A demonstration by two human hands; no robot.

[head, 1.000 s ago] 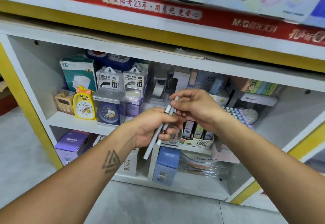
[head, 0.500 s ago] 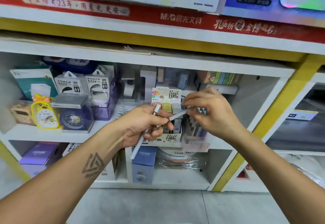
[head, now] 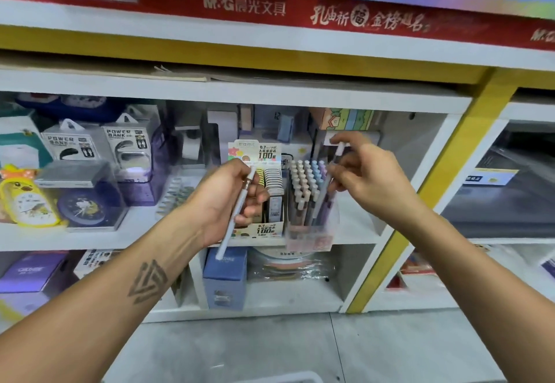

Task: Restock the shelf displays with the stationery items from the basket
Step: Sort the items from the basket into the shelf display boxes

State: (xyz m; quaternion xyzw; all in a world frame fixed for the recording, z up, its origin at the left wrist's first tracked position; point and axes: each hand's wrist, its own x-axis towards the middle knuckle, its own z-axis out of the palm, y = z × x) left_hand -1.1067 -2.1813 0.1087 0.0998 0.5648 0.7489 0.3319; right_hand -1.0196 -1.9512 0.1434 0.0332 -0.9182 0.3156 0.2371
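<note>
A white shelving unit point(head: 228, 94) with yellow trim and a red M&G banner point(head: 246, 7) along its upper edge fills the view, its middle shelf crowded with boxed goods. At the left of that shelf stand two power bank packs point(head: 99, 145), a dark blue clock in a clear case point(head: 87, 202) and a yellow duck alarm clock point(head: 28, 199). Near the middle sits a cardboard display box of pencil leads point(head: 264, 193), and just beside it on the right a clear pen holder point(head: 309, 202) stands packed with upright pens whose pastel caps show in rows. Below, a blue box point(head: 225, 274) stands on the lower shelf. The left hand point(head: 228, 199), its forearm marked with a triangular tattoo, has its fingers curled round a white pen point(head: 237, 214) that slants from the thumb down past the heel of the palm, in front of the lead box. The right hand point(head: 366, 178) is raised just to the right of the pen holder and pinches a second white pen point(head: 338, 157) near its top, tilted, with the lower end reaching down among the pens in the holder; how far it sits inside is blurred.
</note>
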